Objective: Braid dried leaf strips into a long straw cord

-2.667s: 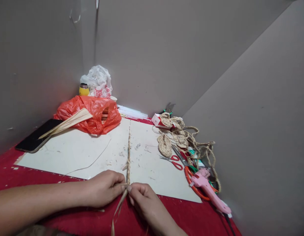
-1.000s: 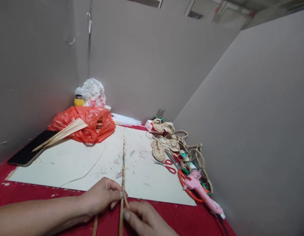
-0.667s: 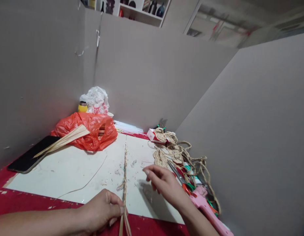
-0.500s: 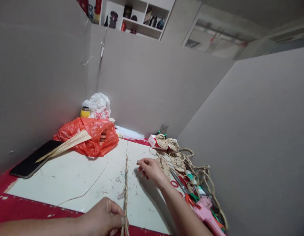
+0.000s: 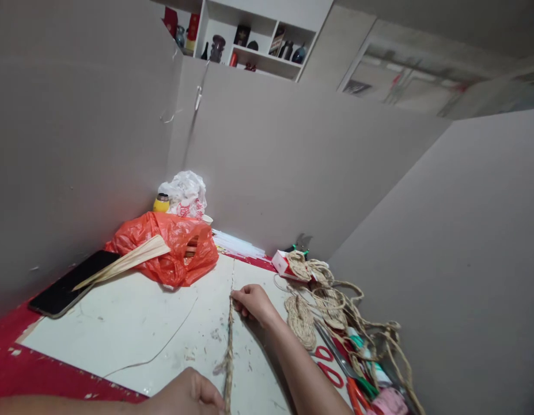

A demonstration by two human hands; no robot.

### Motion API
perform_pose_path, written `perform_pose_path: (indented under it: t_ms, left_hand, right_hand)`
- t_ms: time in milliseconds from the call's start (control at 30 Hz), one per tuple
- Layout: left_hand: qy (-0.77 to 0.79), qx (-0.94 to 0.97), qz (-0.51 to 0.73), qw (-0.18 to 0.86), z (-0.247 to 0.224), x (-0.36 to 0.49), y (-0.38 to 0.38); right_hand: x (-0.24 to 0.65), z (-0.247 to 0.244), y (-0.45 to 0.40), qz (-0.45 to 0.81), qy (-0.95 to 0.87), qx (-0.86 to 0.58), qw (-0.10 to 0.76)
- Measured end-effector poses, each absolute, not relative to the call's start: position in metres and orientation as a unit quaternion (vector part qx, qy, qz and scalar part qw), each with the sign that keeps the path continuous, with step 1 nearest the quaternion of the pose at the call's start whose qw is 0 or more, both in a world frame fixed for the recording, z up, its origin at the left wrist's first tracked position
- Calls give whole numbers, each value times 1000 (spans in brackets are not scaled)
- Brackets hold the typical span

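A thin straw braid [image 5: 230, 340] runs lengthwise over the white board [image 5: 141, 323], with loose fibre ends sticking out along it. My left hand [image 5: 193, 395] is closed on its near end at the bottom edge of the view, where the fingertips are partly cut off. Farther up, my right hand [image 5: 253, 304] pinches the braid between thumb and forefinger. Beyond that pinch the braid tapers to a fine tip. A single thin strand [image 5: 163, 346] lies curved on the board to the left.
At left, flat straw strips [image 5: 132, 262] rest across a phone [image 5: 72, 282] and a red plastic bag [image 5: 163, 268]. On the right lie coiled braided soles [image 5: 300, 323], rope [image 5: 394, 340], scissors [image 5: 336, 351] and red rings [image 5: 331, 374]. Grey partitions [image 5: 258, 161] enclose the table.
My right hand has moved from open air beside the braid onto it and closed there. My left hand still grips the near end. The whole view has shifted slightly.
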State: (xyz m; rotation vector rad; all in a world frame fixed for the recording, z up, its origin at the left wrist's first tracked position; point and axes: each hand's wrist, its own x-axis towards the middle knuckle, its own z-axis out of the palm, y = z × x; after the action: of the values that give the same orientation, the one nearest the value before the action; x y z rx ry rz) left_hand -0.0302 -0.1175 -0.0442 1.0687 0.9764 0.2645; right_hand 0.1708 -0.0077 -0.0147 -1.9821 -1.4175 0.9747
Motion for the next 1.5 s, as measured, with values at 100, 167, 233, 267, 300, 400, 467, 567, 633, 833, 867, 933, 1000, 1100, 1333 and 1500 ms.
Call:
perform_pose_path:
  t_ms: [100, 167, 233, 267, 300, 400, 467, 567, 633, 833, 867, 933, 1000, 1100, 1333, 1500]
  left_hand:
    - [423, 473, 130, 762, -28, -31, -119]
    - [409, 462, 132, 776, -19, -31, -120]
    - [403, 455, 126, 784, -12, -31, -120]
    - [400, 455, 118, 787, -10, -31, -120]
    - [398, 456, 112, 788, -9, -31, -120]
    - [390, 457, 111, 791, -7, -31, -119]
    - [387, 463, 116, 789, -6, -31, -119]
    - [385, 482, 112, 780, -9, -32, -118]
    - [394, 484, 107, 774, -15, -32, -118]
    - [436, 496, 120, 741, -34, -28, -117]
    - [430, 499, 120, 743, -35, -27, -117]
    - [425, 489, 123, 751, -34, -27, -117]
    - [431, 472, 124, 759, -30, -28, -117]
    - [416, 461, 122, 774, -22, -30, -118]
    - [426, 445, 128, 777, -11, -33, -127]
    - [411, 472, 121, 771, -6, -33, -125]
  right_hand:
    - [175, -14, -6, 339, -530, -728, 272]
    - [175, -12, -6, 304, -543, -724, 299]
    - [171, -7, -8, 262, -570, -707, 328]
    - [166, -4, -10, 246, -589, -691, 338]
    - [159, -1, -13, 237, -612, -672, 343]
    - [132, 6, -26, 256, -696, -594, 313]
    - [113, 10, -35, 268, -772, -523, 243]
    - [91, 13, -43, 228, -849, -459, 129]
    - [84, 15, -44, 199, -862, -455, 97]
    - [79, 14, -29, 156, -860, -458, 164]
    - [80, 13, -24, 150, -853, -459, 198]
    - [85, 14, -15, 144, -830, -470, 263]
    - [98, 18, -10, 156, -801, -493, 303]
    - [130, 25, -14, 204, -737, -552, 333]
    - [196, 15, -37, 216, -637, -678, 297]
    - [186, -15, -26, 243, -610, -716, 236]
